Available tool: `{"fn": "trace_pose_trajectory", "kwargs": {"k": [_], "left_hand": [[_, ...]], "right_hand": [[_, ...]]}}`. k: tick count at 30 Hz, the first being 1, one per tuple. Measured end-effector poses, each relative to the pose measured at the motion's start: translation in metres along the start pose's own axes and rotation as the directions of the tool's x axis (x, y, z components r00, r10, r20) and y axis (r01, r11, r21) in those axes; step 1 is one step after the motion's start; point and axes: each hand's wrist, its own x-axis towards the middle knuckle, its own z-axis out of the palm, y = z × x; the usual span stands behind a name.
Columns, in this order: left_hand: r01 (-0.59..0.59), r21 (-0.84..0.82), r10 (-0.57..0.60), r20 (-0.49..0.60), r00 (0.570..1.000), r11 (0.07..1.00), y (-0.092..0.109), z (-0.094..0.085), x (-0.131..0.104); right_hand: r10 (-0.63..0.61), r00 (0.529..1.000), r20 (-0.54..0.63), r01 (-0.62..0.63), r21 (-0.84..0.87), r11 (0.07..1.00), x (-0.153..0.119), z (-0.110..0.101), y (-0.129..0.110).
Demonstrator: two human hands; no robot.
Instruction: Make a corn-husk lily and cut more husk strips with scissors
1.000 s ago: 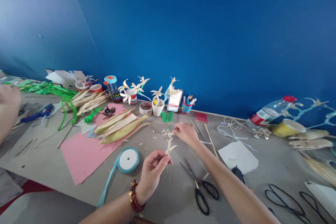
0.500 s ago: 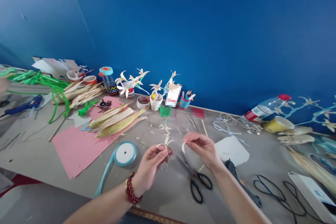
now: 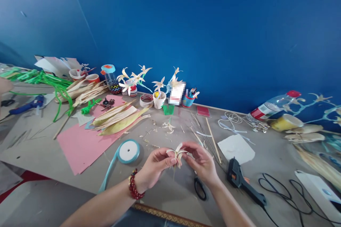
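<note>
My left hand (image 3: 153,168) pinches a small pale flower (image 3: 177,154), made of curved husk petals, by its base; a thin stem hangs below the fingers. My right hand (image 3: 202,165) has its fingertips closed at the flower's right side, around a petal. Both hands meet over the middle of the table. Black-handled scissors (image 3: 200,189) lie under my right hand, which covers their blades. Left of my left hand rests a roll of light blue ribbon (image 3: 128,151) with its tail trailing forward. Another small husk flower (image 3: 168,126) lies beyond my hands.
A black glue gun (image 3: 243,182) and its cord lie at right, below white paper (image 3: 237,148). Dried husks (image 3: 121,122) sit on pink paper (image 3: 77,145) at left. Finished flowers in a cup (image 3: 159,100) stand by the blue wall. Another person's hand (image 3: 4,86) shows at far left.
My right hand has moved left, bringing its loose petal up against the flower in my left hand. My left hand has shifted slightly right and now covers less distance to the other.
</note>
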Motion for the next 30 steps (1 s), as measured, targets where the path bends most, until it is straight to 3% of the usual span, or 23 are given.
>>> {"fn": "trace_pose_trajectory", "kwargs": {"k": [2, 5, 9, 12, 17, 24, 30], "left_hand": [[-0.093, 0.126, 0.098, -0.029, 0.995, 0.988, -0.001, -0.001, -0.001], [-0.222, 0.324, 0.229, 0.017, 0.973, 0.920, -0.001, -0.002, -0.002], [-0.287, 0.455, 0.276, 0.093, 0.957, 0.843, 0.000, -0.002, -0.004], [-0.255, 0.432, 0.255, 0.059, 0.965, 0.865, -0.002, -0.003, -0.004], [-0.143, 0.293, 0.174, -0.085, 0.981, 0.946, -0.009, -0.002, -0.004], [-0.183, 0.226, 0.190, -0.006, 0.982, 0.957, -0.004, 0.003, -0.002], [-0.184, 0.277, 0.204, -0.046, 0.978, 0.943, -0.006, 0.001, -0.002]], "right_hand": [[0.100, 0.995, 0.027, -0.102, 0.059, 0.993, -0.003, 0.002, -0.006], [0.218, 0.972, 0.091, -0.231, 0.165, 0.959, -0.007, 0.006, -0.017], [0.318, 0.943, 0.095, -0.332, 0.270, 0.904, -0.010, 0.012, -0.022], [0.385, 0.920, 0.074, -0.387, 0.329, 0.862, -0.012, 0.015, -0.018], [0.476, 0.879, 0.013, -0.424, 0.475, 0.771, -0.014, 0.018, -0.016], [0.511, 0.857, -0.071, -0.370, 0.605, 0.705, -0.020, 0.024, -0.018], [0.513, 0.858, -0.027, -0.387, 0.621, 0.681, -0.022, 0.025, -0.017]]}}
